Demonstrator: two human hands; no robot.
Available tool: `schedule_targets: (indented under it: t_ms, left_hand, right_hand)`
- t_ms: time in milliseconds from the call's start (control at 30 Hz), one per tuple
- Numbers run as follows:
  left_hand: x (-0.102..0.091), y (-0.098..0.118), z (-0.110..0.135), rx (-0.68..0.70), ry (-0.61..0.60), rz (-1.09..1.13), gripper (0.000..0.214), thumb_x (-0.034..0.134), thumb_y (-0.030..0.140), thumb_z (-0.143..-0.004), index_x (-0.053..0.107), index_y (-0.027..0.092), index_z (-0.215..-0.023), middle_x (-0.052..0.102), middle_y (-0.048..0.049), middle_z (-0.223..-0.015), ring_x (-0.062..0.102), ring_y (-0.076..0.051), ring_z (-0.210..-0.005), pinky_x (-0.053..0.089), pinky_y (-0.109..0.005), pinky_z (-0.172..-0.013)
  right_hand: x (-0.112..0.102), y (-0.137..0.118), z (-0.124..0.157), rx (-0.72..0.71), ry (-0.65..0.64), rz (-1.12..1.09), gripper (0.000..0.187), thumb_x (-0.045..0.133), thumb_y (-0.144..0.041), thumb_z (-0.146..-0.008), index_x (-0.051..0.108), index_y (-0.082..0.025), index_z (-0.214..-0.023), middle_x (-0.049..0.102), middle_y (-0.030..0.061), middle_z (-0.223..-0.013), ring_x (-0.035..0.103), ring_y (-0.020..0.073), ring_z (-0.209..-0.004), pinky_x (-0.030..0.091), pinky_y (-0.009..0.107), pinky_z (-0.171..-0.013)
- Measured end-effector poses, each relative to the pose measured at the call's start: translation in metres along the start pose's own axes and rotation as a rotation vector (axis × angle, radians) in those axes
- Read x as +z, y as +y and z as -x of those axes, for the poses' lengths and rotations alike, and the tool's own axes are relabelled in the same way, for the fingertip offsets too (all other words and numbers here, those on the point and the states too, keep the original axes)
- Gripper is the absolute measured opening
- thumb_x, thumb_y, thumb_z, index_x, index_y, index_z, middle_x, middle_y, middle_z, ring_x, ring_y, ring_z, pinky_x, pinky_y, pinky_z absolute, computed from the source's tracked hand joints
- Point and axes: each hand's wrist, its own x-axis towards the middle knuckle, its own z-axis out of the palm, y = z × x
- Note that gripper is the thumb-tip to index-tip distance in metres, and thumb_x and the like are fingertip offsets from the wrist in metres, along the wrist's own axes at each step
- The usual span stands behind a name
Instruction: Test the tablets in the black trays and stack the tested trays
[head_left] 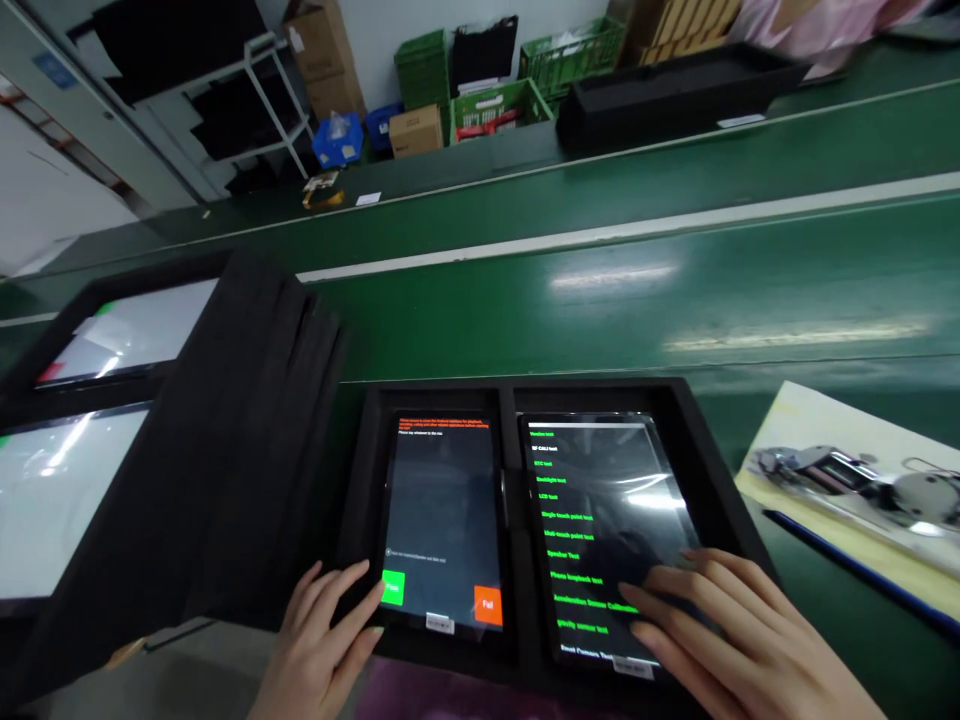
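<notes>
Two tablets lie side by side in a black foam tray [513,450]. On the left tablet [442,500] a dark screen shows a green Pass button and an orange Fail button. My left hand [322,635] is at its lower left corner, fingers spread, the index fingertip at the green button. The right tablet [607,520] displays a list of test names, mostly in green. Over its lower right part hovers or rests my right hand [727,630], fingers loosely apart and holding nothing; whether they touch the glass I cannot tell.
Stacked black foam trays [247,430] stand at the left, with lit tablets [142,325] in the top one. At the right lie papers [787,430], a clear-bagged metallic item [847,475] and a dark blue pen [855,570]. Beyond the green bench are green crates [502,105] and another person's pink sleeve [787,30].
</notes>
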Motion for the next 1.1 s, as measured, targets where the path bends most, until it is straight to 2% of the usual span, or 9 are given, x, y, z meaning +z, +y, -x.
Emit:
schedule_targets:
  t_ms: [100, 167, 300, 400, 467, 567, 633, 733, 1100]
  left_hand:
    - [-0.006, -0.013, -0.024, 0.028, 0.044, 0.005, 0.04, 0.058, 0.017, -0.105, 0.066, 0.024, -0.144, 0.065, -0.0087, -0.142, 0.06, -0.02, -0.129, 0.028, -0.039, -0.129]
    - [-0.003, -0.025, -0.057, 0.011, 0.106, 0.038, 0.04, 0.06, 0.019, -0.105, 0.065, 0.024, -0.144, 0.069, -0.0086, -0.135, 0.063, -0.02, -0.125, 0.033, -0.042, -0.128]
    - [0.022, -0.049, -0.142, -0.09, 0.099, 0.063, 0.036, 0.056, 0.035, -0.109, 0.066, 0.027, -0.142, 0.071, -0.0105, -0.139, 0.065, -0.028, -0.128, 0.045, -0.058, -0.119]
    - [0.043, -0.059, -0.18, -0.134, 0.114, 0.026, 0.039, 0.057, 0.041, -0.108, 0.068, 0.027, -0.143, 0.063, -0.0156, -0.153, 0.059, -0.038, -0.138, 0.042, -0.075, -0.115]
    - [0.051, -0.062, -0.183, -0.12, 0.134, 0.024, 0.032, 0.059, 0.039, -0.107, 0.074, 0.029, -0.133, 0.065, -0.0129, -0.151, 0.058, -0.038, -0.14, 0.038, -0.079, -0.116]
    - [0.054, -0.063, -0.171, -0.085, 0.194, 0.039, 0.022, 0.061, 0.034, -0.106, 0.082, 0.031, -0.111, 0.074, -0.008, -0.137, 0.063, -0.034, -0.135, 0.036, -0.075, -0.12]
    - [0.053, -0.063, -0.163, -0.084, 0.256, 0.044, 0.023, 0.06, 0.031, -0.106, 0.083, 0.03, -0.105, 0.077, -0.008, -0.129, 0.067, -0.031, -0.13, 0.037, -0.07, -0.122]
    - [0.052, -0.064, -0.16, -0.092, 0.304, 0.043, 0.021, 0.061, 0.031, -0.106, 0.081, 0.029, -0.115, 0.078, -0.0088, -0.126, 0.07, -0.029, -0.124, 0.038, -0.065, -0.123]
    - [0.061, -0.067, -0.163, -0.054, 0.19, 0.042, 0.023, 0.063, 0.032, -0.105, 0.077, 0.029, -0.123, 0.073, -0.0113, -0.138, 0.068, -0.033, -0.128, 0.038, -0.074, -0.119]
  right_hand:
    - [0.004, 0.017, -0.015, 0.041, -0.022, 0.062, 0.029, 0.045, -0.029, -0.115, 0.072, -0.021, -0.109, 0.07, 0.0032, -0.096, 0.064, 0.0169, -0.09, 0.043, 0.037, -0.09]
    - [0.017, 0.035, -0.03, 0.093, -0.057, 0.13, 0.033, 0.043, -0.035, -0.116, 0.073, -0.021, -0.116, 0.071, 0.0044, -0.102, 0.064, 0.0192, -0.092, 0.043, 0.038, -0.085]
    - [0.055, 0.066, -0.067, 0.211, -0.138, 0.25, 0.035, 0.051, -0.041, -0.112, 0.073, -0.019, -0.13, 0.07, 0.0111, -0.113, 0.064, 0.0278, -0.098, 0.043, 0.041, -0.08]
    - [0.07, 0.07, -0.084, 0.236, -0.108, 0.277, 0.031, 0.059, -0.037, -0.109, 0.076, -0.016, -0.124, 0.07, 0.0145, -0.115, 0.062, 0.032, -0.102, 0.043, 0.043, -0.081]
    - [0.072, 0.064, -0.084, 0.218, -0.096, 0.256, 0.028, 0.06, -0.036, -0.109, 0.081, -0.017, -0.106, 0.07, 0.0124, -0.109, 0.062, 0.0295, -0.1, 0.044, 0.043, -0.083]
    - [0.066, 0.055, -0.073, 0.181, -0.076, 0.188, 0.038, 0.057, -0.038, -0.111, 0.079, -0.022, -0.084, 0.07, 0.0074, -0.1, 0.062, 0.0222, -0.093, 0.045, 0.04, -0.084]
    - [0.064, 0.054, -0.066, 0.178, -0.046, 0.157, 0.036, 0.053, -0.037, -0.113, 0.08, -0.024, -0.092, 0.069, 0.0062, -0.098, 0.062, 0.0199, -0.091, 0.045, 0.038, -0.083]
    - [0.066, 0.059, -0.062, 0.202, 0.003, 0.155, 0.032, 0.049, -0.034, -0.114, 0.079, -0.021, -0.11, 0.07, 0.0073, -0.098, 0.062, 0.0205, -0.091, 0.044, 0.037, -0.08]
    - [0.074, 0.062, -0.059, 0.271, -0.081, 0.231, 0.027, 0.051, -0.032, -0.112, 0.076, -0.022, -0.118, 0.068, 0.0097, -0.104, 0.061, 0.0252, -0.094, 0.042, 0.04, -0.079]
